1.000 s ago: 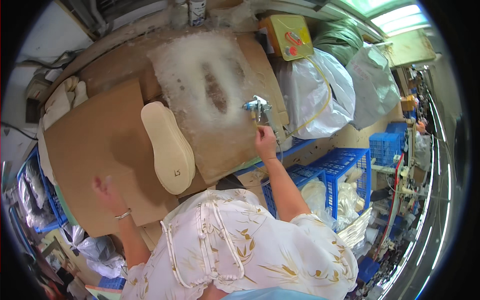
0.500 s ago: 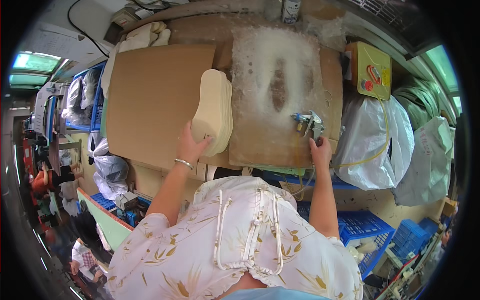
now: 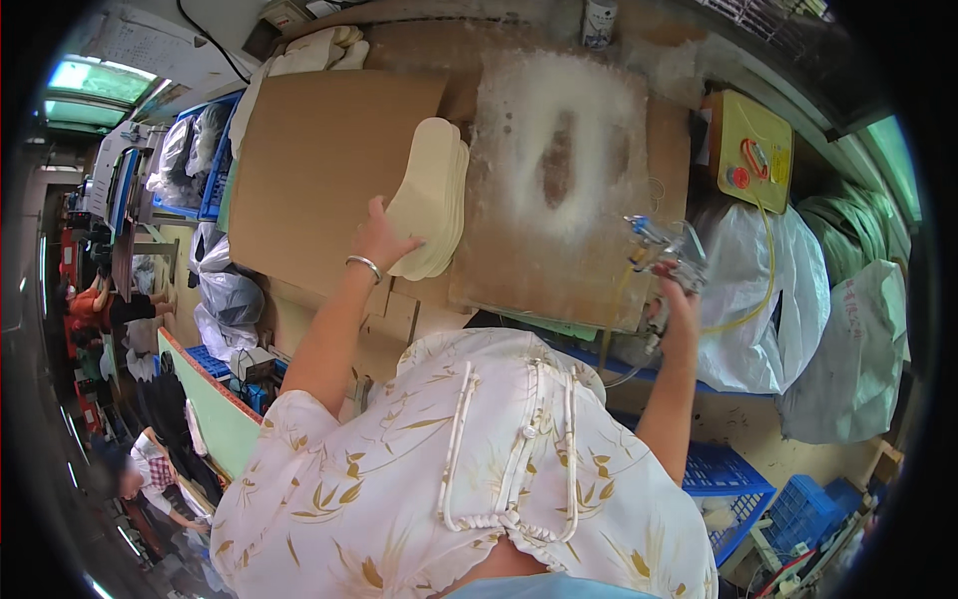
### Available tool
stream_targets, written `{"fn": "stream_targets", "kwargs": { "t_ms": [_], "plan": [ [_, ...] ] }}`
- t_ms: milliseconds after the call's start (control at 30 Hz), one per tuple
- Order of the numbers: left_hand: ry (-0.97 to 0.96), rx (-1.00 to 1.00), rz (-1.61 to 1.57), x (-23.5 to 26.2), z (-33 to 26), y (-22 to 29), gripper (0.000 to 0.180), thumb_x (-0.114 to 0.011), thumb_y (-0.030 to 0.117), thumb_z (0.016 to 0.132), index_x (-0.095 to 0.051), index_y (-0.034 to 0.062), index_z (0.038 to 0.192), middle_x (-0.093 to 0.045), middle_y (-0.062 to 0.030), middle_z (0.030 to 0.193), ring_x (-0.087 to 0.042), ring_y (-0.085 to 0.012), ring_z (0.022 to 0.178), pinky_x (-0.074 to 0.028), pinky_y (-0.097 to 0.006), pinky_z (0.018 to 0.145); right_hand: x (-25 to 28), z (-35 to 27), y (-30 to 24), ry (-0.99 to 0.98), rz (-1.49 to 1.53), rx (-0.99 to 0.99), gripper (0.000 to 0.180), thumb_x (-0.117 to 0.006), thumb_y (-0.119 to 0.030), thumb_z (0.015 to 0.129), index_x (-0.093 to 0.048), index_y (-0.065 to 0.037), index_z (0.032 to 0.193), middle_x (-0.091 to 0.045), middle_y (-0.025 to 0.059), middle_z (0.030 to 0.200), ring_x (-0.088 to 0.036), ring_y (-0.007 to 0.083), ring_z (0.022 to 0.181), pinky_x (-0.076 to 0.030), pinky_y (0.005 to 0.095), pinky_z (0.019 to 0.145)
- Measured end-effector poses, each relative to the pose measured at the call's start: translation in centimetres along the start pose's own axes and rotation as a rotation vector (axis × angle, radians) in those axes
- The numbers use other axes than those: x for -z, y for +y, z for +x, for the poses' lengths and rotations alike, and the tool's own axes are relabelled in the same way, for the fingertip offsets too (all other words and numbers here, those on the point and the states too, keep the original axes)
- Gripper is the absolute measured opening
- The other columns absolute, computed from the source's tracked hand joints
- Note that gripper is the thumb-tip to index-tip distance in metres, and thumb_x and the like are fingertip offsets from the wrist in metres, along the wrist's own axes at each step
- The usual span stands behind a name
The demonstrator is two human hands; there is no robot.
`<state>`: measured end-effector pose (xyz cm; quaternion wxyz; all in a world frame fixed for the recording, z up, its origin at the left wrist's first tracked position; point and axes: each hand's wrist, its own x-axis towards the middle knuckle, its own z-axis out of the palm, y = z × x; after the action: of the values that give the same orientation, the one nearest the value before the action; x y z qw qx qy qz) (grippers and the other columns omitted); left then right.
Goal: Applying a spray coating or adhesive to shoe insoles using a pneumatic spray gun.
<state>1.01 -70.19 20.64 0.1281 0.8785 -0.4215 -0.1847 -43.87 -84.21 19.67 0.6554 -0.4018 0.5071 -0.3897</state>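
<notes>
My right hand (image 3: pixel 680 311) is closed round the handle of a metal spray gun (image 3: pixel 669 258), held over the right edge of the work surface, its blue-tipped nozzle pointing up and left. A yellowish hose and a clear hose hang about it. My left hand (image 3: pixel 383 243) lies at the near end of a neat stack of cream insoles (image 3: pixel 431 190), thumb and forefinger spread apart against its edge. Left of the stack is a bare brown cardboard sheet (image 3: pixel 319 170). To the right lies a board (image 3: pixel 499 270) crusted with whitish residue around a darker insole-shaped patch.
A yellow canister (image 3: pixel 743 140) with a red cap stands at the right, its hose running toward the spray gun. Below it are white sacks (image 3: pixel 763 299). A can (image 3: pixel 599 22) stands at the back. Blue crates (image 3: pixel 723 484) sit low at the right. Other people (image 3: pixel 155 474) are at the far left.
The spray gun has come up off the board, tilted and moved right in my right hand. My left hand's thumb has slid from the top of the stack to its near edge.
</notes>
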Motion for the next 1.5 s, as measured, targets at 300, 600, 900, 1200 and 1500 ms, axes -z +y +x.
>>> {"fn": "stream_targets", "kwargs": {
  "t_ms": [300, 600, 900, 1200, 1500],
  "plan": [
    [-0.084, 0.042, -0.571, 1.6, 2.0, -6.4, 0.050, -0.071, 0.024, 0.080, -0.056, -0.0028, 0.119, -0.062, -0.0089, 0.102, -0.061, -0.0144, 0.085, -0.051, -0.029, 0.077, 0.8, -1.3, -1.1, 0.074, 0.056, -0.126, 0.030, -0.055, -0.009, 0.081, -0.059, 0.002, 0.108, -0.065, 0.0109, 0.093, -0.041, 0.0112, 0.046, -0.037, 0.0250, 0.044],
    [-0.060, 0.001, -0.436, 0.0, -0.7, -3.1, 0.095, -0.078, 0.044, 0.070, -0.033, -0.0018, 0.140, -0.040, -0.0228, 0.136, -0.046, -0.0337, 0.122, -0.042, -0.041, 0.099, -2.4, 8.8, 5.4, -0.050, -0.197, -0.289, 0.024, -0.063, -0.019, 0.080, -0.063, -0.001, 0.094, -0.062, 0.0062, 0.081, -0.054, 0.0145, 0.060, -0.044, 0.0289, 0.051],
    [-0.045, -0.300, -0.522, -1.0, -1.2, -4.8, 0.063, -0.065, 0.028, 0.083, -0.043, 0.0040, 0.137, -0.035, -0.0134, 0.146, -0.036, -0.0253, 0.132, -0.032, -0.037, 0.107, -1.2, 8.4, 8.6, 0.107, -1.273, 0.029, 0.046, -0.062, -0.036, 0.080, -0.057, 0.006, 0.098, -0.060, 0.0277, 0.097, -0.061, 0.0408, 0.089, -0.048, 0.0452, 0.080],
    [-0.389, -0.101, -0.970, 4.1, 0.3, -8.6, 0.041, -0.056, 0.022, 0.090, -0.054, -0.0021, 0.124, -0.041, -0.0118, 0.142, -0.038, -0.0223, 0.131, -0.030, -0.035, 0.109, -1.9, 8.6, 6.0, -0.028, -1.370, -0.116, 0.049, -0.061, -0.036, 0.081, -0.059, 0.003, 0.111, -0.058, 0.0267, 0.111, -0.057, 0.0413, 0.103, -0.046, 0.0453, 0.088],
    [0.183, -0.337, -0.461, -1.0, -0.2, -2.8, 0.059, -0.064, 0.028, 0.084, -0.042, 0.0028, 0.133, -0.044, -0.0235, 0.135, -0.043, -0.0363, 0.125, -0.035, -0.041, 0.104, -17.6, 5.5, 7.3, -0.473, -0.454, -0.148, 0.037, -0.059, -0.017, 0.087, -0.059, 0.003, 0.118, -0.064, 0.0117, 0.114, -0.060, 0.0163, 0.099, -0.047, 0.0281, 0.087]
  ]
}}
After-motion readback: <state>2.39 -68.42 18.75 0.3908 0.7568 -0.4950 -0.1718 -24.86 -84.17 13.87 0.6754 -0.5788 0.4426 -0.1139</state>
